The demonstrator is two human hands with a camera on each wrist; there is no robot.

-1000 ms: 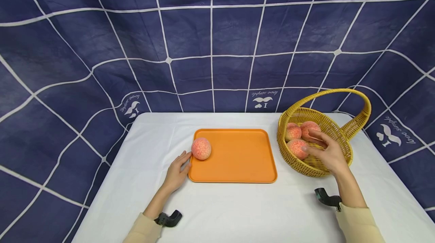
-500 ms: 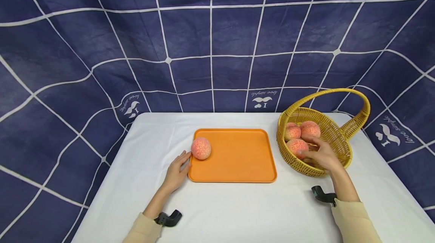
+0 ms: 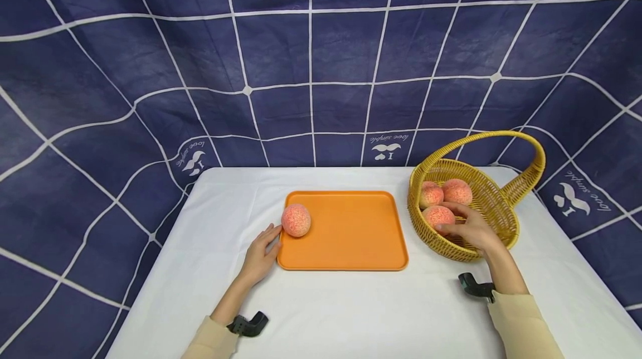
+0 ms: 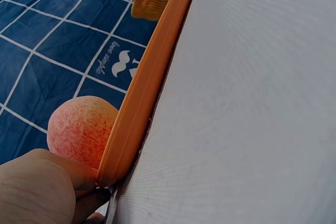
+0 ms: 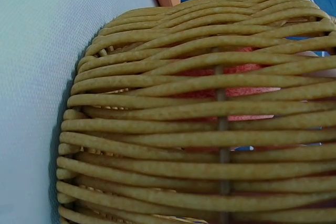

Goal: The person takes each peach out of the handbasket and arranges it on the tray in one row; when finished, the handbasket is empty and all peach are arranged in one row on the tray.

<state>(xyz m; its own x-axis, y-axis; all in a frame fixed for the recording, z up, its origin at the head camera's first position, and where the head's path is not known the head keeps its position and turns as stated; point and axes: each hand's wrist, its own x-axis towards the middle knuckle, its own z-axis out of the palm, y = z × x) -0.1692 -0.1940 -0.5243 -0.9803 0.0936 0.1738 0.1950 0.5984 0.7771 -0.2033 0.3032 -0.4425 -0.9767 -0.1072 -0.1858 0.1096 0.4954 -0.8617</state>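
Note:
In the head view my right hand [image 3: 473,231] reaches into the yellow woven basket [image 3: 463,256], with thumb and fingers round the front peach [image 3: 438,217]. Two more peaches lie behind it, a left one [image 3: 431,194] and a right one [image 3: 457,192]. My left hand [image 3: 258,255] holds the left edge of the orange tray [image 3: 351,231], thumb and fingers at its rim. Close by its fingertips, a peach [image 3: 296,220] sits on the tray. In the right wrist view the basket's wall [image 5: 199,124] hides the hand, and red peach skin [image 5: 236,93] shows through the weave.
A white cloth [image 3: 351,314] covers the table. The basket's tall handle [image 3: 534,166] arches over its right side. Behind the table hangs a blue curtain [image 3: 346,108] with white grid lines. Each wrist wears a black camera mount.
My right hand has moved left and lower into the basket and closed round the front peach. The left hand, the tray and its peach have stayed in place.

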